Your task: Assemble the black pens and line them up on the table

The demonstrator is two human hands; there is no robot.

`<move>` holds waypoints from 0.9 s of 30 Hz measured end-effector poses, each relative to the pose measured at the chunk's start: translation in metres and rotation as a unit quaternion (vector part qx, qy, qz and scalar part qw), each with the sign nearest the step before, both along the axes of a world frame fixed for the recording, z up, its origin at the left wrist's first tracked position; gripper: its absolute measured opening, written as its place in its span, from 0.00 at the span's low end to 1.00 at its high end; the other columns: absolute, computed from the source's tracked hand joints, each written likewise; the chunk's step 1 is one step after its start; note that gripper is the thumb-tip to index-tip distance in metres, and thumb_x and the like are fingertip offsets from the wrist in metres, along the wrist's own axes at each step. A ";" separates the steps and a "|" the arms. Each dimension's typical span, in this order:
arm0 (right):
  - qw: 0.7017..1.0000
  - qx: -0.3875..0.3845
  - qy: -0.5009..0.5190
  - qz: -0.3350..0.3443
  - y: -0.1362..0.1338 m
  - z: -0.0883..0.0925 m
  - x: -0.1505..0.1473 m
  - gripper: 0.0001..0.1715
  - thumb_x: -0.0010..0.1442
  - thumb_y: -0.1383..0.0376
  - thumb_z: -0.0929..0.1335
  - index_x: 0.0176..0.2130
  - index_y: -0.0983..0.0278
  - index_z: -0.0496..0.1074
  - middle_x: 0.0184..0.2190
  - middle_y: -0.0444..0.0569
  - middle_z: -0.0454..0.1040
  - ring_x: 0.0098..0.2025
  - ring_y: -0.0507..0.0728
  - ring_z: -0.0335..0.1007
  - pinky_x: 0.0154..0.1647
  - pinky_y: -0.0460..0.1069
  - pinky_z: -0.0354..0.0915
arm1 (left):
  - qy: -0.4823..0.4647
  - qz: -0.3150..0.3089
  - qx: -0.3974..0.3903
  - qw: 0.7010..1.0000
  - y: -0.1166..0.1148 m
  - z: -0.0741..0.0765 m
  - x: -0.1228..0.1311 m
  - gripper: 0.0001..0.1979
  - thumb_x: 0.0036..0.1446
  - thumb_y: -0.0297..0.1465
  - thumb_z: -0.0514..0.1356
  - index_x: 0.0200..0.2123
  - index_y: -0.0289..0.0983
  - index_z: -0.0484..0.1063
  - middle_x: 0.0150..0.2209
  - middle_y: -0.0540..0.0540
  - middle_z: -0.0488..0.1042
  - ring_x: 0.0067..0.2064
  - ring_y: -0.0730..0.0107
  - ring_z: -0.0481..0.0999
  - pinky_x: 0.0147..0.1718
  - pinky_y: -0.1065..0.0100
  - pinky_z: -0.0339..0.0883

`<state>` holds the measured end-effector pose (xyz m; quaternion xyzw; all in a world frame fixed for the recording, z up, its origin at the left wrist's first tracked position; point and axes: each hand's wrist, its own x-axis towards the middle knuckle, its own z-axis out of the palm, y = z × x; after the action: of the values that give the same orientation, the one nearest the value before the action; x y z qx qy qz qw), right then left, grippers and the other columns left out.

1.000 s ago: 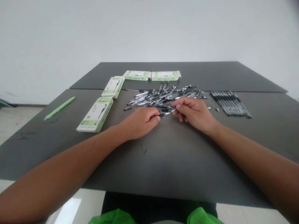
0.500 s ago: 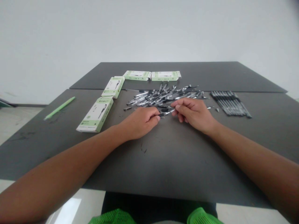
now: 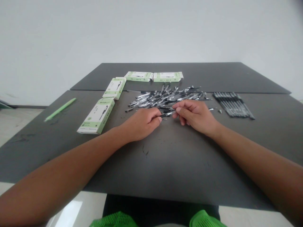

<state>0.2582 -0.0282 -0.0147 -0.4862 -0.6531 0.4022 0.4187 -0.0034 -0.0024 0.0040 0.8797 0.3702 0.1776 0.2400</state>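
Both of my hands rest on the dark table (image 3: 180,164) at the near edge of a loose heap of black-and-clear pens (image 3: 165,96). Between them they hold one pen (image 3: 167,114). My left hand (image 3: 142,123) pinches its black grip end and my right hand (image 3: 195,116) pinches its silver tip end. The pen lies nearly level, just above the table top.
Several green-and-white pen boxes (image 3: 97,115) lie to the left and behind the heap. A neat row of black pens (image 3: 233,104) lies at the right. A light green pen (image 3: 60,109) lies alone at the far left. Small loose pen parts (image 3: 220,111) sit beside the row.
My right hand has drawn a little closer to the left hand along the pen. Otherwise the hands and the pen heap stay where they were.
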 end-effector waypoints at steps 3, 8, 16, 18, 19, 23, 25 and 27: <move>1.000 -0.002 0.001 0.006 -0.001 0.001 -0.001 0.17 0.70 0.54 0.73 0.49 0.63 0.80 0.35 0.49 0.85 0.22 0.51 0.71 0.21 0.47 0.60 | -0.002 0.001 -0.001 1.000 0.000 0.000 0.000 0.10 0.71 0.36 0.59 0.42 0.37 0.77 0.31 0.51 0.77 0.32 0.68 0.73 0.34 0.65 0.59; 1.000 -0.008 0.003 0.017 -0.002 0.001 -0.002 0.17 0.69 0.54 0.73 0.49 0.63 0.79 0.36 0.50 0.86 0.23 0.51 0.71 0.22 0.47 0.61 | -0.002 0.003 0.001 1.000 0.000 -0.002 0.000 0.11 0.72 0.37 0.59 0.41 0.38 0.77 0.30 0.51 0.77 0.32 0.68 0.73 0.33 0.65 0.58; 1.000 -0.008 -0.006 0.027 -0.002 0.000 -0.003 0.16 0.68 0.54 0.75 0.48 0.63 0.79 0.35 0.49 0.85 0.24 0.52 0.72 0.24 0.48 0.64 | -0.004 0.003 0.000 1.000 0.001 -0.002 0.000 0.11 0.72 0.38 0.59 0.41 0.38 0.77 0.30 0.52 0.77 0.31 0.69 0.73 0.32 0.65 0.58; 1.000 -0.005 -0.004 0.029 -0.002 -0.001 -0.003 0.16 0.67 0.55 0.76 0.47 0.63 0.79 0.33 0.48 0.83 0.24 0.52 0.72 0.25 0.48 0.65 | -0.006 0.001 0.002 1.000 0.000 -0.002 0.000 0.11 0.72 0.38 0.60 0.41 0.38 0.77 0.30 0.52 0.77 0.31 0.69 0.73 0.33 0.65 0.58; 1.000 -0.001 -0.003 0.030 -0.001 -0.002 -0.003 0.16 0.65 0.56 0.77 0.47 0.63 0.80 0.31 0.46 0.81 0.24 0.52 0.72 0.25 0.48 0.66 | -0.006 0.000 0.002 1.000 0.000 -0.002 0.000 0.11 0.72 0.38 0.60 0.41 0.38 0.77 0.30 0.52 0.77 0.31 0.69 0.74 0.33 0.65 0.59; 0.999 0.021 -0.009 0.038 0.000 -0.007 -0.003 0.17 0.62 0.59 0.79 0.48 0.64 0.80 0.26 0.42 0.76 0.24 0.52 0.71 0.27 0.48 0.66 | -0.005 -0.004 -0.001 1.000 0.000 -0.003 0.001 0.11 0.72 0.38 0.60 0.41 0.37 0.77 0.31 0.51 0.77 0.32 0.69 0.74 0.34 0.65 0.59; 0.999 0.026 -0.011 0.040 0.000 -0.008 -0.003 0.17 0.61 0.60 0.78 0.48 0.64 0.80 0.26 0.42 0.75 0.24 0.52 0.71 0.26 0.49 0.66 | -0.004 -0.006 -0.001 1.000 0.000 -0.002 0.001 0.11 0.72 0.38 0.59 0.42 0.37 0.77 0.31 0.51 0.78 0.32 0.68 0.74 0.34 0.65 0.59; 0.999 0.026 -0.014 0.041 0.000 -0.008 -0.003 0.16 0.62 0.60 0.78 0.48 0.65 0.80 0.26 0.42 0.76 0.24 0.52 0.71 0.27 0.49 0.66 | -0.004 -0.011 0.000 1.000 0.000 -0.002 0.001 0.11 0.73 0.38 0.59 0.42 0.37 0.77 0.32 0.50 0.78 0.33 0.68 0.74 0.34 0.65 0.59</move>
<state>0.2551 -0.0280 -0.0224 -0.4534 -0.6884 0.3953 0.4054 -0.0023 -0.0025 0.0019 0.8831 0.3592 0.1782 0.2437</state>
